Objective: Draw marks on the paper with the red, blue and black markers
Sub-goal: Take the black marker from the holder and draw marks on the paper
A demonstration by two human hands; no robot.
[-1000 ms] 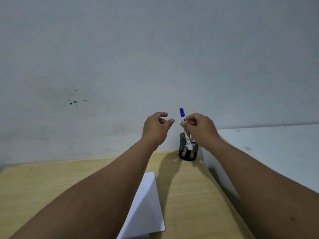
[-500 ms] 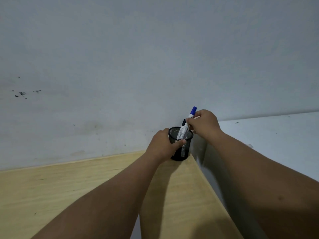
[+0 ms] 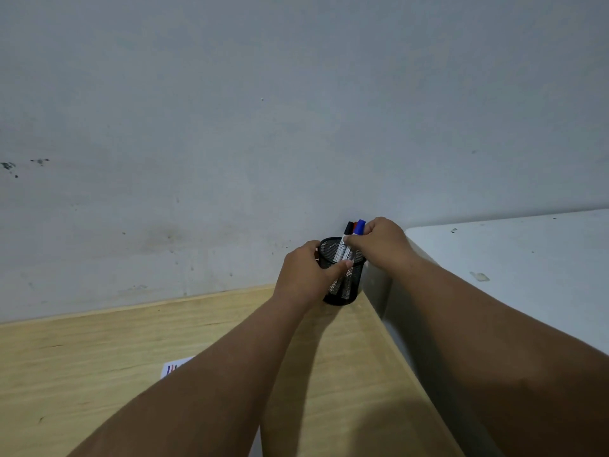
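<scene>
A black mesh pen cup point(image 3: 349, 288) stands at the far edge of the wooden table point(image 3: 99, 374), against the wall. My left hand point(image 3: 308, 275) wraps around the cup's left side. The blue-capped marker point(image 3: 359, 227) stands inside the cup, and my right hand point(image 3: 382, 240) pinches it near the top. Beside it in the cup stand a black-capped marker point(image 3: 347, 227) and a red-capped marker point(image 3: 354, 224). A corner of the white paper point(image 3: 173, 369) with red and blue strokes shows left of my left forearm; my arm hides the rest of the sheet.
A grey-white wall point(image 3: 263, 127) rises directly behind the table. A white, higher surface point(image 3: 510, 258) adjoins the table on the right, right beside the cup.
My right hand has lowered the blue marker deeper into the cup, beside the black and red ones. My left hand went from open in the air to gripping the cup.
</scene>
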